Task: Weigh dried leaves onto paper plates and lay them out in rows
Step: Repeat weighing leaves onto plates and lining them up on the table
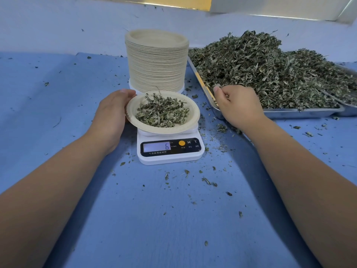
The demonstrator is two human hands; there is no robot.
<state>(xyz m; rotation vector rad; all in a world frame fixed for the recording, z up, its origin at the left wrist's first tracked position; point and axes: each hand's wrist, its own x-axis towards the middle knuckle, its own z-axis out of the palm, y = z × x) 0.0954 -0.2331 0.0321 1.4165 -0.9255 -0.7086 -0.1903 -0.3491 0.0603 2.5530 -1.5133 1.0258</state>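
A paper plate (133, 109) with a small heap of dried leaves (161, 113) sits tilted on the white kitchen scale (170, 151), whose display reads 6. My left hand (112, 113) grips the plate's left rim, thumb at its far edge. Over the near left corner of the metal tray (301, 112), my right hand (237, 107) has its fingers curled in the big pile of dried leaves (270, 70); whether it holds any leaves is hidden.
A tall stack of paper plates (156, 60) stands right behind the scale. A second metal tray (347, 105) lies at the far right. Leaf crumbs are scattered over the blue table cover (58, 113), mostly around the scale. A pale wall rises behind.
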